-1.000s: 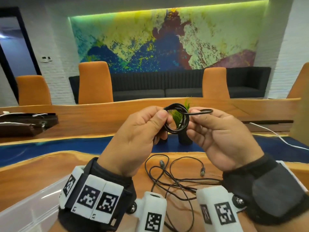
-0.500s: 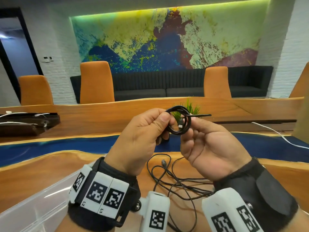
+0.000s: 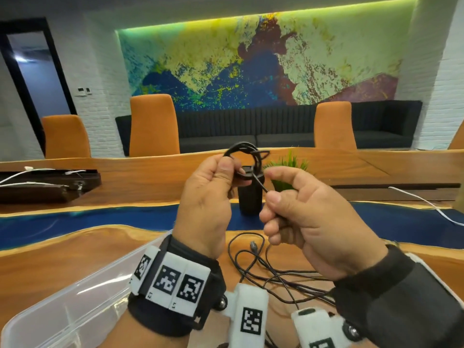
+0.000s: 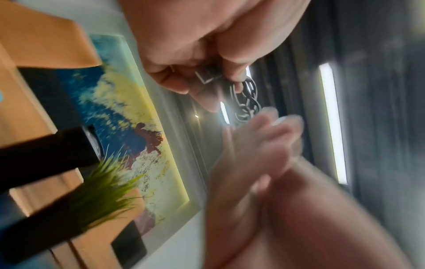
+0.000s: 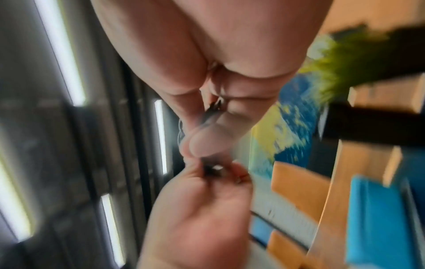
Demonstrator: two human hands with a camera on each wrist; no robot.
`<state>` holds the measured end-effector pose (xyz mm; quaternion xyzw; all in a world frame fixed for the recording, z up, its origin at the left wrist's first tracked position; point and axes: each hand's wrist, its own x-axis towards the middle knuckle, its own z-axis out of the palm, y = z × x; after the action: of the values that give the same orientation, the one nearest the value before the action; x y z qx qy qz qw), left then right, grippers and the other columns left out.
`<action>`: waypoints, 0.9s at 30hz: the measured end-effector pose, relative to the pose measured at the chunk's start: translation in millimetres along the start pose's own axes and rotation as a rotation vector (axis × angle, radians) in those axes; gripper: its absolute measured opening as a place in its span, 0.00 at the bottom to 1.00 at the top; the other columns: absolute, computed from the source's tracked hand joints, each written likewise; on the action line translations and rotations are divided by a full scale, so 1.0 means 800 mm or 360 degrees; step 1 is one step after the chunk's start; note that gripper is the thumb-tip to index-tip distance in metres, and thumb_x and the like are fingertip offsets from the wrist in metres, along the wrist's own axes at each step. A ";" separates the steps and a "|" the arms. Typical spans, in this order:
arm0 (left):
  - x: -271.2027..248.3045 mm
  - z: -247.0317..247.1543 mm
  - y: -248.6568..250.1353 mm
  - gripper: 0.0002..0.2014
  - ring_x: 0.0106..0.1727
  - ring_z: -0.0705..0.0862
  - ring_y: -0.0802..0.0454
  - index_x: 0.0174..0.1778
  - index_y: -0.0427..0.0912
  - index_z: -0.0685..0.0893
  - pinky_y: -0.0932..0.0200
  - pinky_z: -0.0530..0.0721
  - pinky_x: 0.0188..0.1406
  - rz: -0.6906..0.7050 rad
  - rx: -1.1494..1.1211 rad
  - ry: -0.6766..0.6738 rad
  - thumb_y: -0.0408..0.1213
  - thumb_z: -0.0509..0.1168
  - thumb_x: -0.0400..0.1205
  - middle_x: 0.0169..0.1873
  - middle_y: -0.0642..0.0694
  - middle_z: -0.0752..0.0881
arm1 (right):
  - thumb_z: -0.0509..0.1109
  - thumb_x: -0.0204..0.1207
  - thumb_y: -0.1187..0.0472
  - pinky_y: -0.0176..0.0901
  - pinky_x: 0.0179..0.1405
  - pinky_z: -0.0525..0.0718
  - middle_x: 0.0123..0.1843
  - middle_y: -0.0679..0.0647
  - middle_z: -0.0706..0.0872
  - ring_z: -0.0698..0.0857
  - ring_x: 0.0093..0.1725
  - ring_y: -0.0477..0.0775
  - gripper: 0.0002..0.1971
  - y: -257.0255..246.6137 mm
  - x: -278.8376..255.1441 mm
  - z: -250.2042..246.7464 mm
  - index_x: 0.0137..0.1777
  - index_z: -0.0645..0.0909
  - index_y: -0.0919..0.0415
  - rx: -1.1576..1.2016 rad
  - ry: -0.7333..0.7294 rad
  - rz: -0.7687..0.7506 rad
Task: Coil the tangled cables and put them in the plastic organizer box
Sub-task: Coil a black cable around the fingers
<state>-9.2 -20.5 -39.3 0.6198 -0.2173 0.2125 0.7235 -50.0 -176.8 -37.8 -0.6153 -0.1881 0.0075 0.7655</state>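
Note:
My left hand holds a small coil of black cable up in the air, thumb pinching the loops. The same coil shows in the left wrist view, with a plug under my left fingers. My right hand pinches the coil's loose black end and holds it just below and right of the loops. A tangle of thin black cables lies on the wooden table beneath both hands. The clear plastic organizer box sits at the lower left, beside my left wrist. The right wrist view is blurred.
A black pot with a green plant stands on the blue strip behind my hands. A white cable trails at the right. Dark cases with white cables lie at the far left. Orange chairs line the table's far side.
The coil has risen and turned. My right hand has dropped below it and drawn the loose end down and to the right, away from the loops.

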 end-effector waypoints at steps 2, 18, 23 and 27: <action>0.005 -0.005 0.004 0.14 0.43 0.84 0.50 0.43 0.44 0.83 0.56 0.78 0.45 -0.0153 -0.0304 0.0133 0.39 0.54 0.89 0.35 0.51 0.86 | 0.67 0.80 0.67 0.43 0.27 0.85 0.35 0.61 0.88 0.85 0.29 0.55 0.07 0.001 -0.003 0.001 0.57 0.80 0.63 -0.0371 -0.0108 -0.0029; -0.021 0.024 0.011 0.14 0.49 0.88 0.55 0.45 0.52 0.86 0.57 0.81 0.49 -0.0132 0.0185 -0.0554 0.42 0.56 0.90 0.45 0.52 0.91 | 0.76 0.75 0.65 0.53 0.31 0.88 0.37 0.53 0.88 0.88 0.36 0.53 0.02 -0.006 0.005 -0.031 0.44 0.86 0.58 -0.1174 0.0490 -0.0876; -0.019 0.024 0.006 0.12 0.45 0.87 0.55 0.44 0.50 0.87 0.60 0.82 0.44 -0.0127 0.0183 -0.0433 0.40 0.59 0.89 0.39 0.53 0.89 | 0.75 0.74 0.65 0.50 0.37 0.88 0.40 0.52 0.90 0.87 0.39 0.51 0.05 -0.011 0.003 -0.034 0.47 0.88 0.56 -0.1136 0.0311 -0.0741; -0.015 0.021 -0.001 0.10 0.49 0.88 0.57 0.52 0.46 0.89 0.62 0.85 0.50 0.0120 0.0381 -0.0237 0.37 0.62 0.88 0.41 0.55 0.90 | 0.71 0.76 0.71 0.32 0.49 0.86 0.47 0.42 0.90 0.88 0.51 0.41 0.14 -0.021 -0.002 -0.042 0.52 0.87 0.49 -0.1193 0.0252 -0.0663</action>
<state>-19.5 -37.5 -44.9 0.7072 -0.2667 0.2174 0.6177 -45.1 -212.8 -28.2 -0.7982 -0.2387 -0.2632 0.4864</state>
